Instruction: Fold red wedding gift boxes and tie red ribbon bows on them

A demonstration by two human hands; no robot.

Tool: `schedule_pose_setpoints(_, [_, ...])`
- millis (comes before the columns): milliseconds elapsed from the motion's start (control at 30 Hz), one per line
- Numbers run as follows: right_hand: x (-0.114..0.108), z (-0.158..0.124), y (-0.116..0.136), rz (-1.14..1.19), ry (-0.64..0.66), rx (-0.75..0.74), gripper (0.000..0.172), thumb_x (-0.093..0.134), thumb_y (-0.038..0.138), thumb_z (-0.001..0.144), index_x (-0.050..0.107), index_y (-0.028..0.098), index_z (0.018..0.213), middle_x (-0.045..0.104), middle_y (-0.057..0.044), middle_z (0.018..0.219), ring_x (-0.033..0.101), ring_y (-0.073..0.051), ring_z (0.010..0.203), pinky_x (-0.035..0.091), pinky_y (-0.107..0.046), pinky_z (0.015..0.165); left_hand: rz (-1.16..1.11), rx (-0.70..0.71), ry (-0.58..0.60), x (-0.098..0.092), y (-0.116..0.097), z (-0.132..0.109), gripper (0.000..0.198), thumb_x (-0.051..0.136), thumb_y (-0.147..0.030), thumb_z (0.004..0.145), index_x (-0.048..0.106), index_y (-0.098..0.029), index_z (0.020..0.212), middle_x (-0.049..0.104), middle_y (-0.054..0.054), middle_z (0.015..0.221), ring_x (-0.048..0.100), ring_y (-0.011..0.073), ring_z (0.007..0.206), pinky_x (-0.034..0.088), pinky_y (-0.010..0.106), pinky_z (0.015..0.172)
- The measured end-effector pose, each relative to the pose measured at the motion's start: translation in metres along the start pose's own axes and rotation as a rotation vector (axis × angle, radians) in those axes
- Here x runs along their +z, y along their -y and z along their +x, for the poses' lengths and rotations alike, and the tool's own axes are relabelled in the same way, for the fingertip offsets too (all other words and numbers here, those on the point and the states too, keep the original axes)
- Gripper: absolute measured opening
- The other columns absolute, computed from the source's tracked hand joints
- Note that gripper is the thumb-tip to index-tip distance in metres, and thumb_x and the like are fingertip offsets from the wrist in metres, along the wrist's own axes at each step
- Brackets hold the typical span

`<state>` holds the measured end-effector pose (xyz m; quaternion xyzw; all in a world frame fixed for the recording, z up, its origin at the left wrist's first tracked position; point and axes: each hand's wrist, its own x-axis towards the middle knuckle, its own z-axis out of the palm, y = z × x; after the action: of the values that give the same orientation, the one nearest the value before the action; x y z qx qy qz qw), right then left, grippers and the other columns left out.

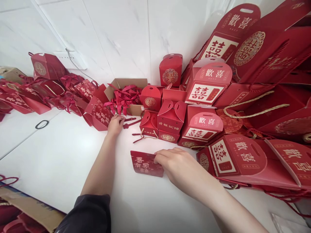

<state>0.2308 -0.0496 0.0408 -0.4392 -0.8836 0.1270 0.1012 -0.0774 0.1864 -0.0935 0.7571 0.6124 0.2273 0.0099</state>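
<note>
My left hand [115, 125] reaches to the far side of the table, its fingers pinched at the end of a dark red cord [132, 123] with a small knotted piece. Just left of it stands a red open gift box [98, 115] with pale lettering. Nearer me, my right hand [171, 161] grips the upper right edge of a red gift box [145, 164] with light characters, which looks folded flat and stands on the white table [131, 200]. Its underside and my right fingertips are partly hidden.
A cardboard carton [136, 110] full of red ribbons [123, 97] stands against the wall. Red gift boxes [204, 124] are stacked on the right, and red boxes [31, 94] line the left back. A black ring [42, 124] lies on the left; another carton [31, 207] is at lower left.
</note>
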Motion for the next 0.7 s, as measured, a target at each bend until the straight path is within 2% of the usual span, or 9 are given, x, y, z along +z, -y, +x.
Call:
schedule_pose_setpoints(167, [0.0,0.001,0.001,-0.007,0.003,-0.001,0.024,0.049,-0.005,0.082,0.059,0.018,0.083,0.068,-0.001,0.087,0.06,-0.018,0.073,0.036,-0.031,0.07,-0.009,-0.005,0.003,-0.01,-0.008,0.001,0.031,0.052,-0.028,0.088,0.068,-0.017,0.112,0.063,0.01,0.117,0.057,0.0263,0.112,0.046,0.035,0.098])
schedule_pose_setpoints(333, [-0.001,0.001,0.002,-0.014,0.006,-0.001,0.025,0.049,-0.004,0.081,0.06,0.018,0.084,0.068,-0.001,0.087,0.06,-0.018,0.073,0.037,-0.031,0.071,0.004,0.017,0.071,0.0,-0.02,0.002,0.028,0.056,-0.033,0.087,0.074,-0.022,0.106,0.068,0.009,0.113,0.059,0.0271,0.11,0.047,0.035,0.095])
schedule_pose_setpoints(467, [-0.002,0.001,0.002,-0.01,-0.001,-0.006,0.025,0.049,-0.005,0.081,0.06,0.017,0.083,0.069,-0.002,0.086,0.061,-0.018,0.072,0.037,-0.031,0.07,0.01,-0.003,0.043,0.003,-0.026,-0.001,0.029,0.051,-0.032,0.09,0.076,-0.022,0.1,0.071,0.011,0.105,0.06,0.0284,0.106,0.047,0.038,0.095])
schedule_pose_setpoints(567, [0.0,0.0,0.001,-0.003,-0.016,-0.016,0.025,0.05,-0.005,0.08,0.06,0.017,0.081,0.069,-0.001,0.084,0.061,-0.018,0.071,0.038,-0.031,0.069,-0.018,-0.011,-0.01,-0.005,-0.032,-0.004,0.031,0.049,-0.032,0.091,0.076,-0.019,0.096,0.071,0.012,0.102,0.06,0.0287,0.106,0.045,0.039,0.097])
schedule_pose_setpoints(700, [0.005,0.002,-0.002,-0.008,-0.054,-0.02,0.024,0.052,-0.004,0.082,0.063,0.017,0.084,0.072,-0.003,0.089,0.064,-0.018,0.073,0.04,-0.032,0.07,-0.128,0.023,-0.087,-0.025,-0.05,-0.005,0.029,0.048,-0.032,0.09,0.071,-0.016,0.096,0.071,0.011,0.105,0.062,0.0257,0.104,0.044,0.037,0.099])
